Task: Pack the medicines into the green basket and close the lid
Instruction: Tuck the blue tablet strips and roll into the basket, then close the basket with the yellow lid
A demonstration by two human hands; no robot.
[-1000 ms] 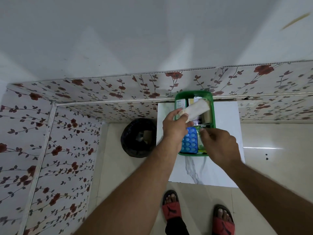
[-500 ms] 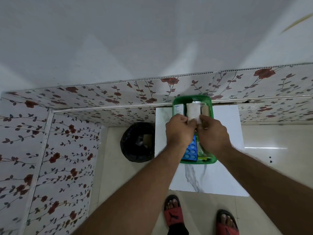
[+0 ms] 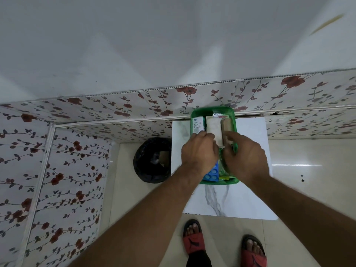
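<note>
White pkt betw. both hands' fingers

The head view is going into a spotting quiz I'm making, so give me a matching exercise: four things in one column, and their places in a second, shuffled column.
Things:
1. white packet
2. blue blister pack
3. black bin
4. red sandals

Places:
A. on the floor, left of the white table
B. near end of the green basket, partly under the left hand
C. bottom of the view, on the person's feet
D. far half of the basket, between both hands' fingertips

Pairs: 1-D, 2-B, 3-A, 4-C
</note>
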